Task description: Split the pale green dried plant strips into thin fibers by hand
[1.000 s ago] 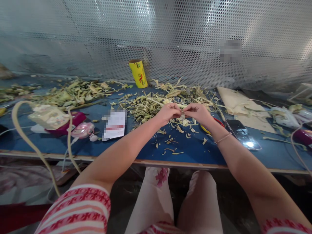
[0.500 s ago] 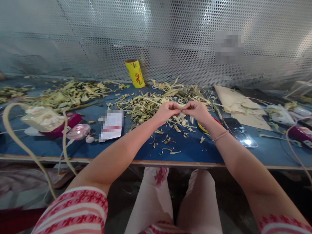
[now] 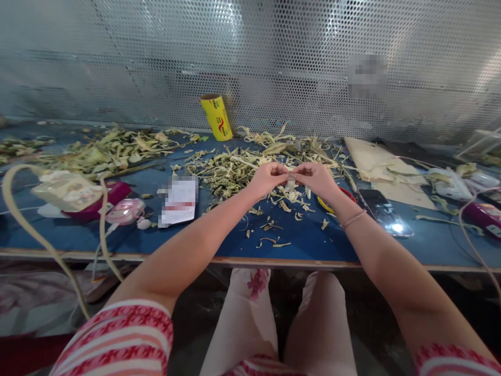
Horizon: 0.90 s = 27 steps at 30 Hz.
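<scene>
My left hand [image 3: 271,177] and my right hand [image 3: 312,176] meet fingertip to fingertip above the blue table [image 3: 219,244]. Both are closed in a pinch, with a small pale piece of dried plant [image 3: 290,185] showing at the fingertips; its exact shape is hard to make out. Behind and to the left of them spreads a pile of dried greenish-yellow plant pieces [image 3: 225,175]. Loose scraps [image 3: 270,225] lie on the table nearer my lap. Close to my right wrist, partly covered by it, is a red and yellow ring-shaped object [image 3: 326,204].
A yellow cardboard tube [image 3: 217,119] leans near the perforated metal wall [image 3: 270,62]. More dried plants [image 3: 113,151] lie at left, beside a white card [image 3: 180,201], a pink case [image 3: 126,211] and a beige hose [image 3: 39,235]. To the right are a phone [image 3: 383,211] and flattened cardboard [image 3: 368,156].
Both hands stay in nearly the same place. The fingertips have shifted slightly, and more of the pale piece shows between and below them.
</scene>
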Tool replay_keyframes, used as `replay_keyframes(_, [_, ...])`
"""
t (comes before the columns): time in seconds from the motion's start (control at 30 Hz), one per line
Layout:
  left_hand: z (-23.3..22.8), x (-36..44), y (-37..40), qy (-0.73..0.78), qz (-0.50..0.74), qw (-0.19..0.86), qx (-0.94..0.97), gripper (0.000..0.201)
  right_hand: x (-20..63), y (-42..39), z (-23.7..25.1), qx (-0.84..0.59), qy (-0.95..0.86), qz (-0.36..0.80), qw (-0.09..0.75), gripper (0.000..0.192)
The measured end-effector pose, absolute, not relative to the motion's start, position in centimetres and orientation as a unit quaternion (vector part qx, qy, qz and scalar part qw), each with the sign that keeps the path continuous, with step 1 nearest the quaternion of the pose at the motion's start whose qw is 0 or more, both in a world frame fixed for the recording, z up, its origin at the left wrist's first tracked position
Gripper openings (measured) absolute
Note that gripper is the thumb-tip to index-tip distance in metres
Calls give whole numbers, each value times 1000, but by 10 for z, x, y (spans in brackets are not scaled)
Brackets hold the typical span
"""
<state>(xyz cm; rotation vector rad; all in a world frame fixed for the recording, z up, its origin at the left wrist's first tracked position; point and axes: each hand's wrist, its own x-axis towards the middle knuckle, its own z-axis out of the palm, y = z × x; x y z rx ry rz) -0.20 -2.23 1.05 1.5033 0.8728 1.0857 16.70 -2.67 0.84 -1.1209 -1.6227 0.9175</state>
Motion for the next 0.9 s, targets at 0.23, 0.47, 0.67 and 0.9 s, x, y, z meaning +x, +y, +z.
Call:
replay_keyframes(0.23, [8,-7,-19,365,422,496,665,12,166,-29,11,-465,-670,355,457,24])
replay_keyframes(0.47, [9,-6,-20,380,411,508,655,17,170,-24,5,-465,-712,292,438,24])
replay_keyframes(0.67, [5,-4,-16,369,416,549,624,17,167,-37,14,-503,-763,151,376,20])
replay_keyframes(0.9, [1,-5,-14,368,412,544,632,19,165,-40,14,-505,-761,170,369,20])
